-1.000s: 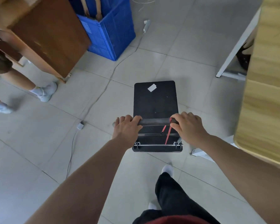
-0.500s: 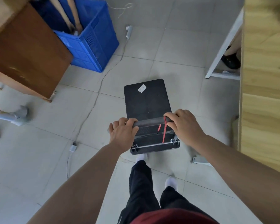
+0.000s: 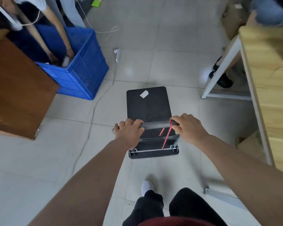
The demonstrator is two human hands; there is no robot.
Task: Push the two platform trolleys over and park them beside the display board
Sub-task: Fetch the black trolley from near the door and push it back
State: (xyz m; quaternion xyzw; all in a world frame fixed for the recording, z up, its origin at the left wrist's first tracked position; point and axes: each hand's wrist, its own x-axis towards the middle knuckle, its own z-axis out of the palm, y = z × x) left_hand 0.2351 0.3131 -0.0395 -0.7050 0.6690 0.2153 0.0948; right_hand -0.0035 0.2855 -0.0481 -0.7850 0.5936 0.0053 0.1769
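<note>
A black platform trolley (image 3: pixel 148 106) stands on the tiled floor straight in front of me, with a white sticker near its far end. Its padded handle bar (image 3: pixel 155 125) runs across at the near end, with a red cord tied at the right side. My left hand (image 3: pixel 129 133) grips the left end of the bar. My right hand (image 3: pixel 189 128) grips the right end, over the red cord. Only this one trolley is in view, and no display board shows.
A blue plastic crate (image 3: pixel 82 69) sits at the left, with a person's arms reaching into it. Beside it stands a brown wooden cabinet (image 3: pixel 18 95). A wooden table (image 3: pixel 271 88) with white legs lines the right. A cable (image 3: pixel 95 108) trails over the floor left of the trolley.
I have walked forward with the trolley: the crate and cabinet have slid nearer on the left and more of the room ahead shows. Both hands keep their grip on the bar.
</note>
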